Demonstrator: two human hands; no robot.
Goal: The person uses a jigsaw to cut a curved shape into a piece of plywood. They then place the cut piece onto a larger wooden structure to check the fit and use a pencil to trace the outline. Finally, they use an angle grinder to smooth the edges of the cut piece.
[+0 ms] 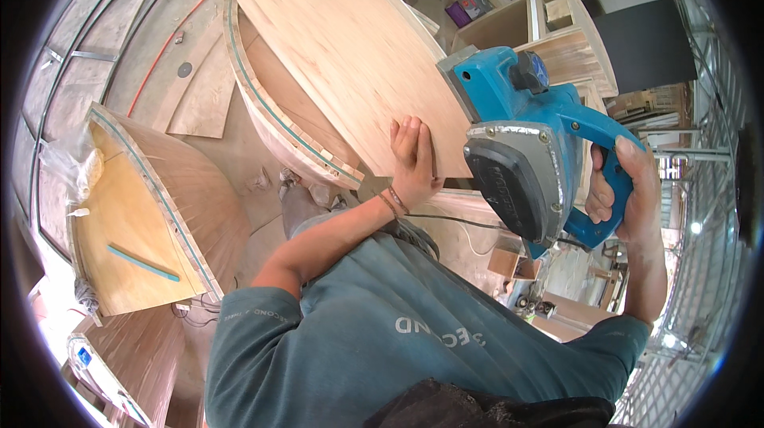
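My right hand point(625, 189) is wrapped round the rear handle of a blue electric hand planer point(521, 122), which has a black cover on its near side and a dark knob on top. The planer's front reaches the right edge of a large pale wooden panel point(358, 54); its sole is hidden, so I cannot tell whether it touches the wood. Lying on the panel near its close end, my left hand point(414, 161) holds nothing, its fingers stretched out and pointing away from me. A dark cord point(458, 219) runs across below the panel.
Left of the panel stands a curved wooden piece point(274, 106) with a green-striped edge. Another curved piece point(179, 189), farther left, carries a blue-green strip point(143, 262). A red cord point(171, 46) crosses the floor. An open wooden cabinet frame point(569, 38) is at the back right.
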